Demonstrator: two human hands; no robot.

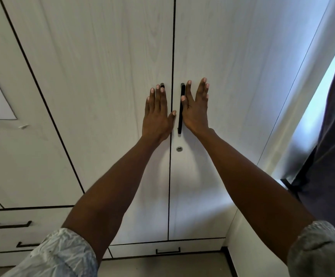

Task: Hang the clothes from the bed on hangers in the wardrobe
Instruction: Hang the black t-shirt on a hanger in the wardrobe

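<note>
A pale wood-grain wardrobe fills the view, its two tall doors [102,76] closed and meeting at a dark seam. My left hand [157,114] lies flat with straight fingers on the left door, covering most of that door's black handle [162,84]. My right hand [196,108] is flat against the right door, just right of its long black vertical handle [181,116]. Neither hand holds anything. No clothes, hangers or bed are in view.
A round keyhole [179,149] sits below the handles. Drawers with black handles [12,224] run along the bottom, one [168,251] under the doors. A dark curtain [334,136] hangs at the right by a bright window. Another door panel stands at the left.
</note>
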